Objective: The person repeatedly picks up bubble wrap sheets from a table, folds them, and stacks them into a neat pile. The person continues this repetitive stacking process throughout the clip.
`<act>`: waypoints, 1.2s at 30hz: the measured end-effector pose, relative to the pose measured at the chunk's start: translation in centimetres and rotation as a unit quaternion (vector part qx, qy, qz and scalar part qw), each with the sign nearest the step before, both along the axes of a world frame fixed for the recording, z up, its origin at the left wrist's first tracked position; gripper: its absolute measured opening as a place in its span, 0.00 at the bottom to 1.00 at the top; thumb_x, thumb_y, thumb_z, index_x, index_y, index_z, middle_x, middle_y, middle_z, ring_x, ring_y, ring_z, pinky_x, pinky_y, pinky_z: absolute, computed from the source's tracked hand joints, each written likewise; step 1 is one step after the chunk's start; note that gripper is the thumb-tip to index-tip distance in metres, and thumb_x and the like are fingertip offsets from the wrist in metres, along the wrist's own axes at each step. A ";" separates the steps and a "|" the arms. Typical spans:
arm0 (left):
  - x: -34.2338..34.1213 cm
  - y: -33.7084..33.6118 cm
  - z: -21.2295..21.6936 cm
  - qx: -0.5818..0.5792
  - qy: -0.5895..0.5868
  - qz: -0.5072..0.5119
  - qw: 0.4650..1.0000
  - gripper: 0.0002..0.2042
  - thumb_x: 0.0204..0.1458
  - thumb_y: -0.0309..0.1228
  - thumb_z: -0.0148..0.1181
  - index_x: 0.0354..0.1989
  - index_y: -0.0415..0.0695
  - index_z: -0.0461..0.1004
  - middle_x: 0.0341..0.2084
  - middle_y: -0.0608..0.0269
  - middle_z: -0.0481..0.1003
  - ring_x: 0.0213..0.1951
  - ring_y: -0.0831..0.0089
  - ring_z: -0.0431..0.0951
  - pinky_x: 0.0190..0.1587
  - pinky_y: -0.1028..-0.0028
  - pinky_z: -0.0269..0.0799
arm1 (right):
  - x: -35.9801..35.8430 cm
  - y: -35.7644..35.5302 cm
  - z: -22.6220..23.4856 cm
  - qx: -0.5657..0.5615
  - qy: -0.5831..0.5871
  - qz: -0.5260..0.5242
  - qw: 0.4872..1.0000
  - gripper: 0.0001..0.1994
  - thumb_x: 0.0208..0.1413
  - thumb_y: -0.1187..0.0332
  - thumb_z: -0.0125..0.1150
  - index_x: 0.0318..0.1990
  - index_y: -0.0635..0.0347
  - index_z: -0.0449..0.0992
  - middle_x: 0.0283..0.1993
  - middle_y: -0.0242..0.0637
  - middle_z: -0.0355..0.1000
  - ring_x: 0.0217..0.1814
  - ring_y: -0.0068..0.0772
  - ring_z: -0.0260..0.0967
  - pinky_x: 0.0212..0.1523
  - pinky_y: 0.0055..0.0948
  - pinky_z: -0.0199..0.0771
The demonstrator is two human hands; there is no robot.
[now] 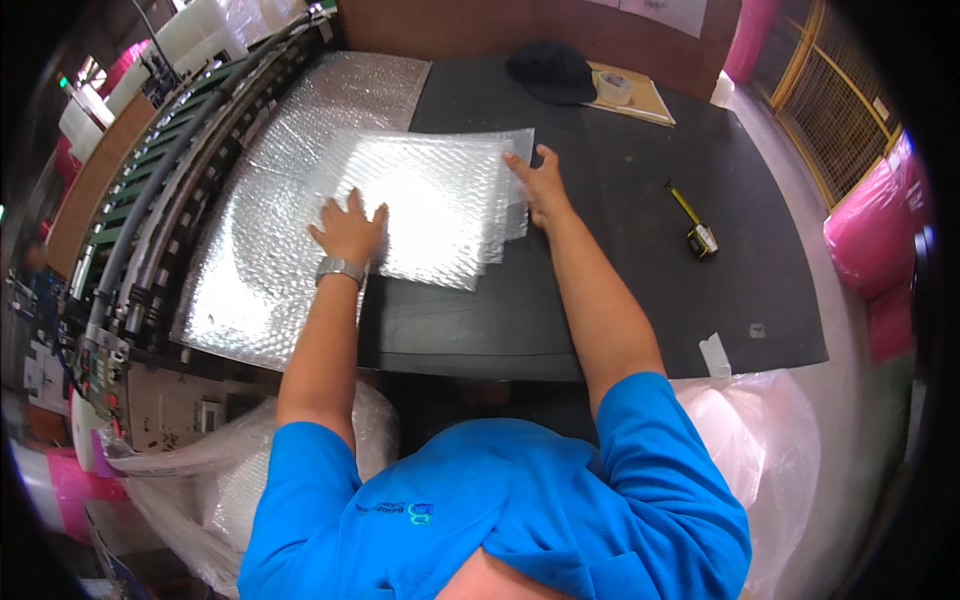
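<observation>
A loose stack of clear bubble wrap sheets (435,205) lies on the black tabletop, their right edges stepped and uneven. Its left part overlaps a long silvery bubble sheet (255,240) coming off the machine. My left hand (350,232), with a metal watch on the wrist, rests palm down with fingers spread at the stack's left side. At the right edge of the stack is my right hand (541,186), thumb and index finger apart, the thumb touching the uppermost edges. Its remaining fingers are partly hidden.
A roller machine (150,215) runs along the left side. On the table's right lies a tape measure (702,240) with its yellow blade out. A dark cap (550,72), a tape roll (614,89) and a brown board (650,100) sit at the back. Pink wrapped rolls (875,235) stand farther right.
</observation>
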State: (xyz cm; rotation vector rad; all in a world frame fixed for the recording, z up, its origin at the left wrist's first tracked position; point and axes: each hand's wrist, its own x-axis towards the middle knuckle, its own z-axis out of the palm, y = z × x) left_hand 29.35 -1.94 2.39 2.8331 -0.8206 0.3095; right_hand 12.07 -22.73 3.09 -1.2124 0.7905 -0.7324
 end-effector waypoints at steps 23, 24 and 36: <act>-11.0 3.1 0.0 -0.417 0.379 -0.366 0.740 0.56 0.30 0.57 0.64 0.61 0.39 0.36 0.56 0.51 0.52 0.56 0.61 0.57 0.56 0.66 0.52 | -18.2 5.7 1.0 -0.188 -0.085 0.066 0.976 0.32 0.35 0.71 0.69 0.51 0.62 0.61 0.48 0.37 0.65 0.52 0.32 0.60 0.54 0.31 0.58; -11.3 2.6 -0.1 -0.462 0.351 -0.376 0.723 0.56 0.30 0.57 0.64 0.61 0.39 0.36 0.57 0.50 0.51 0.56 0.60 0.55 0.57 0.66 0.51 | -18.1 5.9 0.9 -0.157 -0.109 0.062 0.980 0.31 0.35 0.71 0.69 0.50 0.62 0.62 0.48 0.37 0.65 0.51 0.32 0.60 0.53 0.30 0.58; -11.5 1.6 1.3 -0.462 0.411 -0.406 0.673 0.52 0.32 0.60 0.60 0.59 0.36 0.42 0.54 0.48 0.54 0.57 0.61 0.54 0.57 0.64 0.50 | -17.7 4.8 0.0 -0.179 -0.119 0.050 0.975 0.43 0.28 0.66 0.73 0.55 0.63 0.54 0.52 0.39 0.60 0.55 0.33 0.56 0.56 0.32 0.54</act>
